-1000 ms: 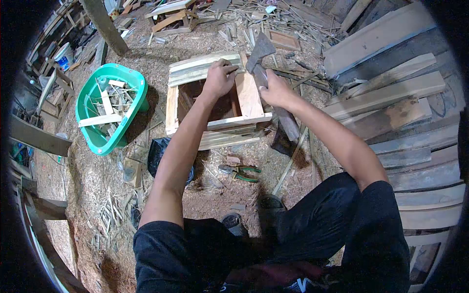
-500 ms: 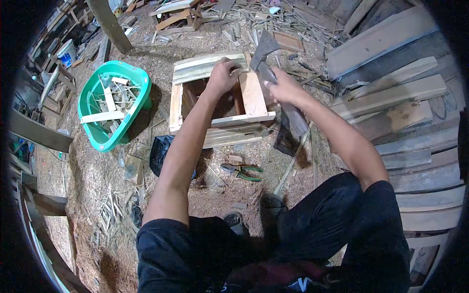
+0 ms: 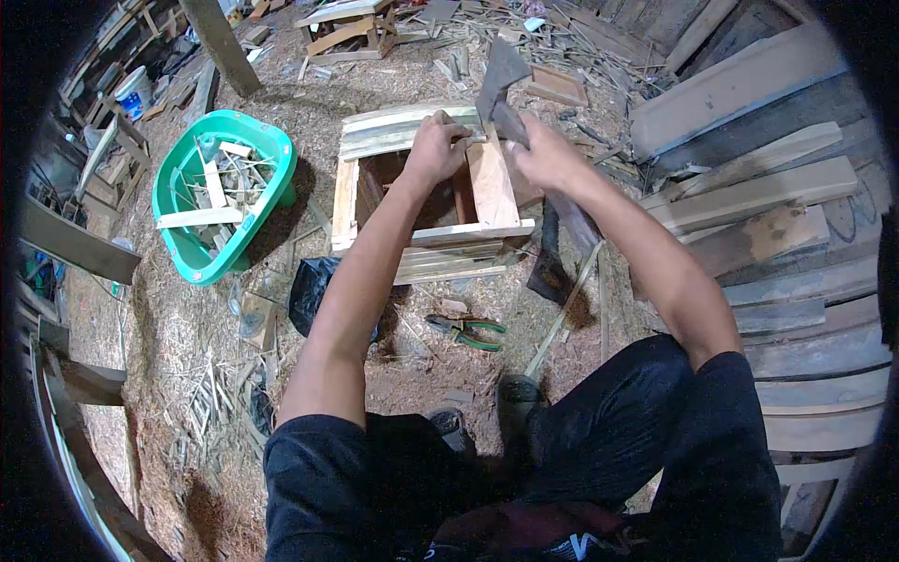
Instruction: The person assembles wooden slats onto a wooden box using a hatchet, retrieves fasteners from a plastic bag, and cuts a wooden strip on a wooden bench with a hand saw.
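Observation:
My right hand (image 3: 543,155) is wrapped round the wooden handle of a hatchet (image 3: 504,73), whose dark head points up and away just past the box's far right corner. Under my hands stands a wooden box (image 3: 501,192), made of pale slats with an open middle. My left hand (image 3: 440,147) rests at the far slats of the box, fingertips pinched close to the hatchet. What sits between those fingertips is too small to make out. Pliers with green and black handles (image 3: 480,340) lie on the ground in front of the box.
A green plastic tub (image 3: 286,155) with wood scraps stands left of the box. A black plastic bag (image 3: 307,292) lies near my left forearm. Planks (image 3: 758,197) line the right side. A wooden post (image 3: 220,45) rises at the far left, and sawdust covers the ground.
The hatchet head has shifted slightly up and left, with my right hand moving a little the same way. My left hand stays pinched at the box's far slats.

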### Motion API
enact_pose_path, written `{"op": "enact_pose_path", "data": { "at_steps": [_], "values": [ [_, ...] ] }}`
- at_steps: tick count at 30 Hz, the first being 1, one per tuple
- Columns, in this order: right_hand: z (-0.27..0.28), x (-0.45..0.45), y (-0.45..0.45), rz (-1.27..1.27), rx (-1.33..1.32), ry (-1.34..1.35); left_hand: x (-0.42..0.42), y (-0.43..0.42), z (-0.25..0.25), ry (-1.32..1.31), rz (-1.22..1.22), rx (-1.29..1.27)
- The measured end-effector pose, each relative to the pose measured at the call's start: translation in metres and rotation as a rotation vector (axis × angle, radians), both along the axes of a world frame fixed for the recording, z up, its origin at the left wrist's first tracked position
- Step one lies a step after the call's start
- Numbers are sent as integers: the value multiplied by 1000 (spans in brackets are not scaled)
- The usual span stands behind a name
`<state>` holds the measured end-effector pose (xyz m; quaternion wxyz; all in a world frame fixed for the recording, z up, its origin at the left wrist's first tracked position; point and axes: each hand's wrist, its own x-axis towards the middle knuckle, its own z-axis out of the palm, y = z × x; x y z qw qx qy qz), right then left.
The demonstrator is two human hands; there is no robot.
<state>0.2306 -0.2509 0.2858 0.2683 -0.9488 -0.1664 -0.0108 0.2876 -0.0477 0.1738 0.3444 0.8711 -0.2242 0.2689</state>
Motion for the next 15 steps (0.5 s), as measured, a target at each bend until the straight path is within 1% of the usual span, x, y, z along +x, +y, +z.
{"op": "enact_pose_path", "data": {
  "at_steps": [2, 5, 8, 15],
  "values": [
    [14, -2, 5, -21, 58, -57, -3, -1, 4, 14, 18, 17],
    [17, -6, 9, -27, 80, -77, -5, -1, 6, 46, 34, 40],
    [-6, -3, 0, 55, -172, 103, -4, -1, 8, 44, 21, 38],
    [3, -7, 6, 33, -77, 2, -4, 1, 4, 19, 3, 5]
  ]
}}
